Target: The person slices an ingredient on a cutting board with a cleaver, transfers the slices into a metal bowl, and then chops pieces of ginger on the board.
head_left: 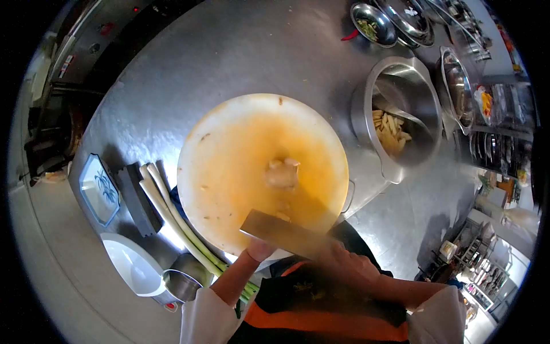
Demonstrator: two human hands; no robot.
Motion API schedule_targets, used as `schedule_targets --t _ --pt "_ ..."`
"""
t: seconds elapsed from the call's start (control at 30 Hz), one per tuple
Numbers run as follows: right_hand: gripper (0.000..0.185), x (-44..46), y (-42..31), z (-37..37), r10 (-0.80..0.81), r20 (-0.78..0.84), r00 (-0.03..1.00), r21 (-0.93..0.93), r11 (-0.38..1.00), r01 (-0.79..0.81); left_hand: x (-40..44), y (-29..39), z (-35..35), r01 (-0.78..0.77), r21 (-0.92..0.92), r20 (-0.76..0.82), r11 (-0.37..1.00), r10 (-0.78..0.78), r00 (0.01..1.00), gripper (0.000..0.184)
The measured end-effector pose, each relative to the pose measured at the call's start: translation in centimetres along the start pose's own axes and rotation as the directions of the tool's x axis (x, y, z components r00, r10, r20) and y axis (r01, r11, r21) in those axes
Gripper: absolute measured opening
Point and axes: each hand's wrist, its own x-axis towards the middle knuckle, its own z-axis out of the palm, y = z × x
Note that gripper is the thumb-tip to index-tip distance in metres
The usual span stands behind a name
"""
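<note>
A broad cleaver (281, 232) is raised over the near edge of a round, orange-stained chopping board (229, 126). My right hand (349, 268), blurred, is closed round its handle. My left hand (260, 250) is at the board's near edge, close to the blade; the cleaver hides its fingers. A pale, moist lump that looks like meat (282, 174) lies right of the board's middle. Several smaller scraps are scattered on the board, some between the lump and the blade.
Long leeks (177, 215) lie left of the board, beside a dark grey block (139, 200), a blue-patterned plate (98, 189), a white bowl (129, 264) and a metal cup (182, 285). At right stands a deep metal pot (421, 92) holding pale cut pieces. Metal bowls (375, 26) stand behind.
</note>
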Motion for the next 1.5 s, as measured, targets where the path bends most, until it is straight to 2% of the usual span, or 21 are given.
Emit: schedule_targets --t 0.17,0.2,0.23,0.27,0.3,0.4,0.67,0.7,0.73,0.77,0.83,0.97,1.0,1.03,1.07,1.1,1.17,1.27,1.4,1.47,1.5 --pt "0.052 -0.7 -0.4 0.7 -0.055 -0.153 0.987 -0.043 0.998 0.049 0.1 -0.2 0.6 0.262 -0.506 0.014 0.822 -0.296 0.955 0.023" --pt "0.052 -0.6 -0.4 0.7 -0.054 -0.153 0.987 -0.044 0.998 0.048 0.6 0.2 0.1 0.129 -0.147 0.01 0.981 -0.129 0.992 0.022" --pt "0.052 -0.5 -0.4 0.8 -0.039 -0.138 0.99 -0.024 0.999 0.036 0.9 0.7 -0.3 -0.046 0.229 0.069 0.972 0.03 0.997 0.021" --pt "0.052 -0.4 -0.4 0.8 -0.025 -0.122 0.992 -0.004 1.0 0.024 1.0 1.0 -0.3 -0.045 0.229 0.068 0.972 0.03 0.997 0.021" --pt "0.052 -0.4 -0.3 0.8 -0.026 -0.121 0.992 -0.004 1.0 0.026 1.0 1.4 -0.2 0.022 0.052 0.033 0.998 -0.023 0.999 0.022" --pt "0.052 -0.4 -0.4 0.8 -0.015 -0.065 0.998 -0.056 0.998 0.011 1.0 2.5 -0.1 0.082 -0.207 0.005 0.975 -0.082 0.997 0.022" --pt "0.053 1.5 0.1 0.8 -0.031 -0.013 0.999 0.098 0.995 0.032 0.7 1.8 0.0 0.219 -0.408 -0.029 0.886 -0.253 0.967 0.021" --pt "0.053 3.0 0.3 1.2 -0.033 -0.01 0.999 0.099 0.994 0.034 0.8 1.5 -0.8 -0.129 0.108 -0.063 0.986 0.136 0.989 0.023" --pt "0.053 4.9 0.4 1.6 -0.03 -0.021 0.999 0.043 0.999 0.03 0.8 1.4 -1.1 -0.439 0.57 0.106 0.694 0.469 0.877 0.025" --pt "0.053 6.1 0.4 1.7 -0.029 -0.034 0.999 -0.014 1.0 0.028 0.7 1.9 -1.0 -0.436 0.57 0.105 0.696 0.465 0.879 0.025" --pt "0.053 7.3 0.2 1.4 -0.058 -0.047 0.997 -0.05 0.997 0.055 1.2 3.1 -1.2 -0.465 0.728 0.184 0.503 0.51 0.84 0.026" --pt "0.052 4.8 -0.2 0.1 -0.063 -0.069 0.996 0.009 0.998 0.064 -0.2 -0.1 -0.5 -0.437 0.726 0.118 0.531 0.53 0.84 0.024" --pt "0.052 3.5 -0.4 0.0 -0.062 -0.056 0.996 0.016 0.998 0.063 -1.3 -1.2 0.4 -0.157 0.252 -0.066 0.955 0.179 0.982 0.024" --pt "0.051 2.4 -0.5 -0.1 -0.058 -0.044 0.997 -0.003 0.998 0.058 -1.4 -1.5 0.7 0.025 -0.045 -0.042 0.999 -0.027 0.999 0.024" --pt "0.051 1.7 -0.6 -0.2 -0.053 -0.036 0.998 -0.022 0.998 0.052 -1.6 -1.8 1.0 0.213 -0.331 -0.016 0.919 -0.232 0.973 0.024" --pt "0.051 1.3 -0.7 -0.3 -0.051 -0.037 0.998 -0.022 0.999 0.05 -1.3 -1.7 1.0 0.248 -0.409 0.01 0.878 -0.267 0.964 0.024" --pt "0.05 0.9 -0.8 -0.5 0.005 -0.057 0.998 0.002 1.0 -0.005 -0.7 -1.4 0.8 0.278 -0.481 0.04 0.831 -0.296 0.954 0.024" --pt "0.05 0.9 -1.0 -0.8 0.005 -0.075 0.997 0.017 1.0 -0.004 -0.3 -0.6 0.4 0.186 -0.254 0.018 0.949 -0.188 0.982 0.024" --pt "0.048 4.1 -0.2 0.9 -0.068 -0.06 0.996 0.062 0.995 0.072 -0.6 -0.5 0.3 0.086 -0.175 -0.022 0.981 -0.091 0.996 0.026" --pt "0.047 8.0 -0.4 1.2 -0.122 -0.141 0.982 -0.069 0.991 0.114 -0.8 -0.2 0.4 0.074 -0.128 -0.029 0.989 -0.079 0.996 0.026" --pt "0.047 8.9 -0.8 1.0 -0.131 -0.148 0.98 -0.069 0.99 0.121 -0.6 0.2 0.2 0.157 -0.245 0.006 0.957 -0.16 0.987 0.037"
